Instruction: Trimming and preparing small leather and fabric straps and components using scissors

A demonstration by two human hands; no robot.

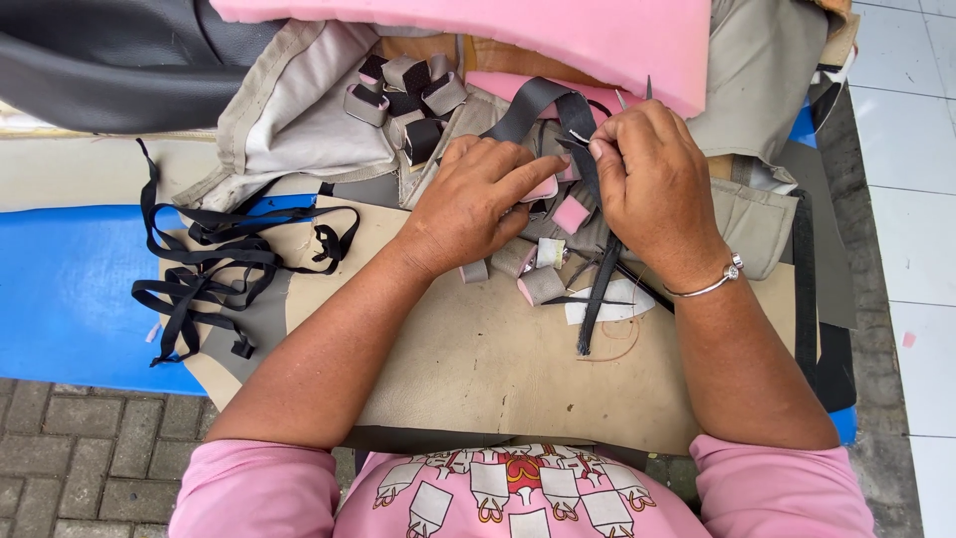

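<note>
From the head view I see my left hand (476, 204) and right hand (652, 189) meeting over a black strap (543, 100) that loops up toward the pink foam (498, 25) and hangs down across the tan sheet (498, 369).

How far along, as I judge it: a cluster of finished tabs (408, 95), tan with black inside, sits near the foam, so a fair batch looks done. A few loose pads (543, 284) lie just below my hands, and a tangle of straps (214, 269) waits well to the left, so plenty seems left.

My right hand is closed in a pinch on the black strap, thumb and forefinger pressed together. My left hand is half curled, forefinger stretched out to touch the strap at the same spot, with a small pink pad (571, 213) just under it.
</note>
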